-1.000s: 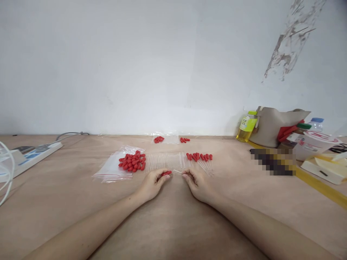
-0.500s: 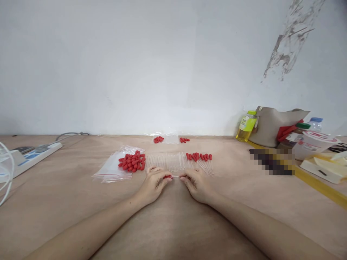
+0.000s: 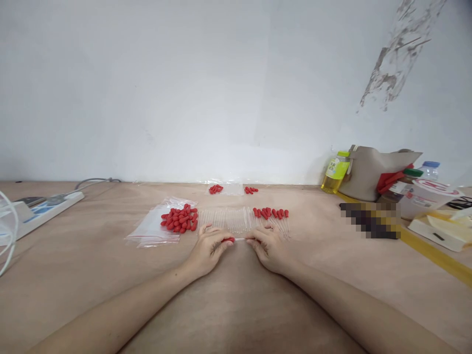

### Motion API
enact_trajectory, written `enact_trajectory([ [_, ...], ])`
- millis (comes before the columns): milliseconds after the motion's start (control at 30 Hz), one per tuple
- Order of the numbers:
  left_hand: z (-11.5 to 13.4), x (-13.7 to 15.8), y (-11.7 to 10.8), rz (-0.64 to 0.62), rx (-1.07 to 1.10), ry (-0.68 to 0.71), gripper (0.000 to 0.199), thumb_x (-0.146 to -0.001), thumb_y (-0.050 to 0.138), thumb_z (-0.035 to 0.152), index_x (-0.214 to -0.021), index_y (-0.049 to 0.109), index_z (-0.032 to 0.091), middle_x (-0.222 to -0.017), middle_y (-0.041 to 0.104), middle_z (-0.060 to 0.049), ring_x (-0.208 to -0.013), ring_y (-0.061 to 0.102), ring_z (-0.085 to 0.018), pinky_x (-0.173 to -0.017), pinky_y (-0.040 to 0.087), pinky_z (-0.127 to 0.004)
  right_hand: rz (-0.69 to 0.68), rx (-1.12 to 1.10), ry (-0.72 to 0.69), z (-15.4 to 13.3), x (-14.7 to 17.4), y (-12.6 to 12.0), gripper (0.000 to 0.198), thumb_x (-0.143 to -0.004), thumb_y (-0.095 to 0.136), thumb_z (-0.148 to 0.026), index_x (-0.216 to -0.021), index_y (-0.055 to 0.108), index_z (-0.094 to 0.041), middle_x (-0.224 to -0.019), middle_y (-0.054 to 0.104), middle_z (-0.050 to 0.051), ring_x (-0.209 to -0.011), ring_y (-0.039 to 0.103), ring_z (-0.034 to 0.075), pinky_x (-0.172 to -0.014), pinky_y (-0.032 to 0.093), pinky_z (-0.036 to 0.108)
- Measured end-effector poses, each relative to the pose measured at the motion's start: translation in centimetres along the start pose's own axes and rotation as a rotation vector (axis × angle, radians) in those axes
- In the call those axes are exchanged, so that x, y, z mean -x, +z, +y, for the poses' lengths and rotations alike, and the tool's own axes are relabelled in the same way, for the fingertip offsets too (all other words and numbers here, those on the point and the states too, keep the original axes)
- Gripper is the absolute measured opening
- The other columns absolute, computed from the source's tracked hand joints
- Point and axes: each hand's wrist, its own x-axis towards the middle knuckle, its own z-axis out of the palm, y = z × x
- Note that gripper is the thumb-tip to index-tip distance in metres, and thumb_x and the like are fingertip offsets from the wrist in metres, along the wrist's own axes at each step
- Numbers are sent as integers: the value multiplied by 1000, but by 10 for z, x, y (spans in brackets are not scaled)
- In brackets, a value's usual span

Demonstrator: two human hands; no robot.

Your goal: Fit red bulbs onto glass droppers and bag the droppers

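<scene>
A red rubber dropper bulb [image 3: 229,240] is pinched between the thumb and fingers of my left hand [image 3: 211,250]. My right hand [image 3: 268,247] grips a thin clear glass dropper tube [image 3: 240,239], whose end meets the bulb's mouth; how far it sits inside I cannot tell. Just beyond my hands lies a row of clear tubes [image 3: 224,220]. To its left a heap of red bulbs [image 3: 179,219] rests on clear zip bags [image 3: 153,227]. Right of the row are several droppers with red bulbs fitted [image 3: 271,213], partly behind my right hand.
Bagged red bulbs [image 3: 216,189] lie near the wall. On the left is a white power strip [image 3: 55,211] with cables. At right stand a yellow drink bottle [image 3: 335,172], a grey bag [image 3: 363,172] and a tub [image 3: 424,199], beside a yellow strip [image 3: 427,248] along the table.
Both hands stay almost in place, holding the bulb and tube end to end. The camera view has shifted very slightly.
</scene>
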Motion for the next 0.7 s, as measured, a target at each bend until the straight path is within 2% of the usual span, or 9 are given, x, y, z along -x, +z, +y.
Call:
enact_trajectory([
  [267,3,2,0,-56,-40,40,21,-87,42,29,-84,62,24,-77,67,1,-76,57,-15,-94,16,-41,-14,130,-85,2,-3,-4,20,-84,42,-17,-86,61,-22,-77,63,1,-71,53,12,-85,20,35],
  [433,1,2,1,-42,-65,52,20,-86,44,30,-84,63,24,-74,67,2,-73,57,-15,-94,16,-41,25,214,-132,-3,-1,-5,21,-84,42,-17,-82,62,-21,-73,63,1,-65,50,12,-77,21,33],
  [700,2,4,0,-29,-54,36,22,-86,43,33,-83,62,23,-75,66,0,-73,56,-15,-93,18,-42,9,181,-116,-6,-3,-4,25,-86,37,-21,-77,61,-18,-65,61,1,-57,45,10,-67,20,31],
])
